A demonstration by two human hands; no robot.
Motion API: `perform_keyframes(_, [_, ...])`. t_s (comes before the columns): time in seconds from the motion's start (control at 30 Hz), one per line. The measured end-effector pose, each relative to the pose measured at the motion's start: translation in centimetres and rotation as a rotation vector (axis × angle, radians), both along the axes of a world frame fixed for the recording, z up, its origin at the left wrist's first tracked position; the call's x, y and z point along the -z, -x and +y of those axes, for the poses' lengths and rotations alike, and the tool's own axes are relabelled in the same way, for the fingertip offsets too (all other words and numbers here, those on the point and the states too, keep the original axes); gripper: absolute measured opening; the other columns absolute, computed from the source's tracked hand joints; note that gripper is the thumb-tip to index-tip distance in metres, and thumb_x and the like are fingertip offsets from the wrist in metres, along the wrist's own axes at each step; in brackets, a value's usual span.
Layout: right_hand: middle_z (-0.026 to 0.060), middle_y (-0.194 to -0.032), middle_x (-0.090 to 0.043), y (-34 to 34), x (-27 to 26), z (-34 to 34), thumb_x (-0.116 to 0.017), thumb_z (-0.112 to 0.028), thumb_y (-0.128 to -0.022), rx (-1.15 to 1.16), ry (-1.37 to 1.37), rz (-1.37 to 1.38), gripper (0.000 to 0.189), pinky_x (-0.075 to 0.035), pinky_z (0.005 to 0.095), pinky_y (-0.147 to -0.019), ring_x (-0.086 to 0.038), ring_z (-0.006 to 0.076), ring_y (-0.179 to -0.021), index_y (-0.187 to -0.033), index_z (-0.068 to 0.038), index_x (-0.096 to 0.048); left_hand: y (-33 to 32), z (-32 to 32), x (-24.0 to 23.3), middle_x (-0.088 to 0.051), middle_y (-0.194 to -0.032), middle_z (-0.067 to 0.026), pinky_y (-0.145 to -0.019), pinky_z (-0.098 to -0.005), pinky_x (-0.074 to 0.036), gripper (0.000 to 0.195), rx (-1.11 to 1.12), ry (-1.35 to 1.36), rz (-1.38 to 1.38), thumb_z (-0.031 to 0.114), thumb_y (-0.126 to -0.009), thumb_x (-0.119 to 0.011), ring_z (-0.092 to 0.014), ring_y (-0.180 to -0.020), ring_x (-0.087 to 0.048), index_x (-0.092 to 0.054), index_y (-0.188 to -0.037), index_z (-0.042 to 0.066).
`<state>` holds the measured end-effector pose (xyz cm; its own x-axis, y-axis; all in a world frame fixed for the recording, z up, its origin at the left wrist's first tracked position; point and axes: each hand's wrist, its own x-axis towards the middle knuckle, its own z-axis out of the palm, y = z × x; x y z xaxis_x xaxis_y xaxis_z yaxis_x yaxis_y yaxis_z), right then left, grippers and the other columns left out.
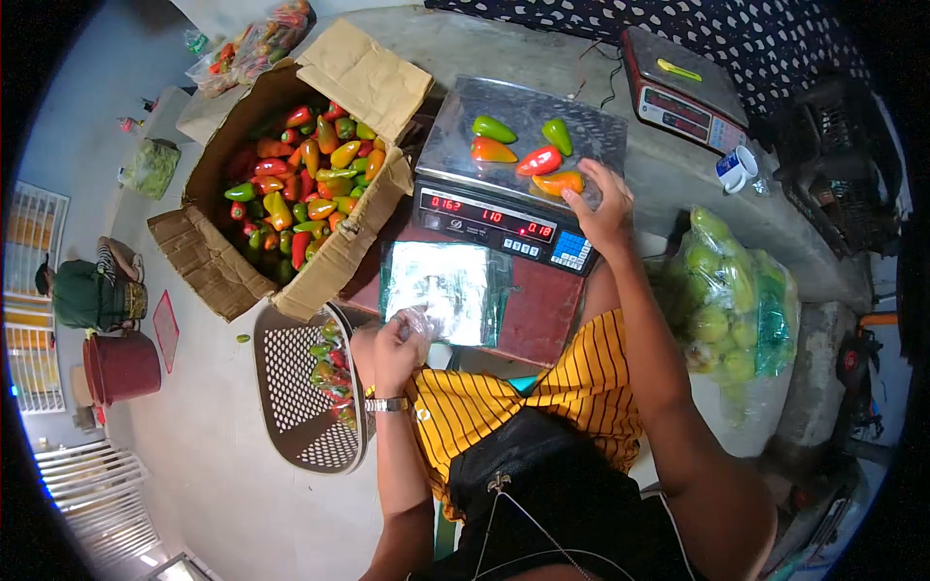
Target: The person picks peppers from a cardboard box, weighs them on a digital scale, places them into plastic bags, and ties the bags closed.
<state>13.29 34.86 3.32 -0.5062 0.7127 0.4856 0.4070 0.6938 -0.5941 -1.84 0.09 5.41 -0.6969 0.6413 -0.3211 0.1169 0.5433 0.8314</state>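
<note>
My right hand (609, 210) is at the right side of a digital scale's metal pan (443, 131), thumb and fingers around the end of an orange pepper (556, 183). Beside it on the pan lie a red pepper (539, 160), an orange-red pepper (492, 150) and two green peppers (494, 129). Red digits glow on the scale's display (487, 216). Bunched in my left hand (398, 354) is a clear plastic bag (421, 323). Just beyond that hand, a stack of flat clear plastic bags (439, 283) lies on a dark red surface (541, 319).
Left of the scale, an open cardboard box (345, 279) holds many peppers. Below it stands a plastic basket (280, 407) with bagged peppers (334, 374). At right are a second scale (683, 87), a mug (735, 171) and bagged green produce (716, 305). A person (91, 294) is far left.
</note>
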Motion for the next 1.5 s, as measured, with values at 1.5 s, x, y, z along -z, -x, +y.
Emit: perform_keyframes(1.5, [0.0177,-0.103,-0.074,17.6,-8.7,1.9,-0.079,-0.045,-0.083,-0.081,0.129,0.308,0.052,-0.055,0.0433,-0.086,-0.072,0.0335,-0.099,-0.111,-0.003,-0.069,1.5,-3.0,11.0,-0.067,-0.090,-0.0015,-0.069,-0.0230,-0.048,0.027,-0.119,-0.366,-0.174,0.004,-0.091,-0.061,-0.006,-0.079,-0.058,-0.065,-0.117,-0.003])
